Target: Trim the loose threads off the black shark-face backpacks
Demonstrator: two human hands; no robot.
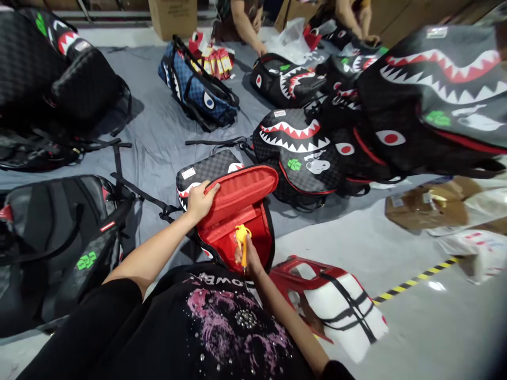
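Note:
An open backpack (259,224) with a bright red lining lies in front of me, its outside dark checked with a shark-mouth print. My left hand (202,203) is closed on the edge of its lifted front panel (247,184), thumb over the red inner side. Over the open red compartment, my right hand (249,253) is wrapped around a small yellow tool that looks like thread snips (243,235). The tip points down toward my shirt; the fingers partly cover the tool. A black strap (146,195) runs out from the bag's left side.
Dark shark-print backpacks (297,153) crowd the right, and another backpack (59,237) lies left. A blue backpack (198,84) stands farther back on the grey sheet (154,132). A red-and-white stool (328,301) is beside me. Across the sheet, a co-worker's arm (247,26) reaches toward a bag.

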